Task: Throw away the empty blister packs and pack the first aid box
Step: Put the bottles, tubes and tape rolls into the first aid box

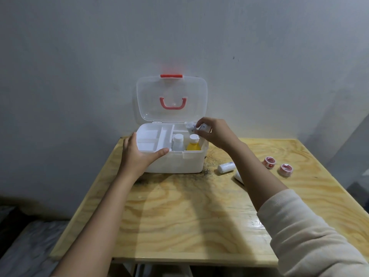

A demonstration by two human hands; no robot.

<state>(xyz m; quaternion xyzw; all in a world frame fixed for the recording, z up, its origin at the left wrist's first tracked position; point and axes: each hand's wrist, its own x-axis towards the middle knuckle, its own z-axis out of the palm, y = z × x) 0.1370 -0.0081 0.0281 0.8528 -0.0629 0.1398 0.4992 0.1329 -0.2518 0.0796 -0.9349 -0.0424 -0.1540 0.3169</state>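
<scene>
A white first aid box (179,163) stands open on the wooden table, its clear lid (171,98) with red handle leaning back against the wall. Inside lie a white divided tray (153,136), a white bottle (178,141) and a yellow bottle (193,144). My left hand (137,152) grips the box's front left rim. My right hand (215,133) hovers over the box's right end, holding a small white bandage roll (204,127) above the bottles. No blister packs are in view.
On the table to the right of the box lie another white bandage roll (226,167), a white tube (238,176) partly hidden by my forearm, and two pink tape rolls (269,162) (286,170). The wall stands just behind the box.
</scene>
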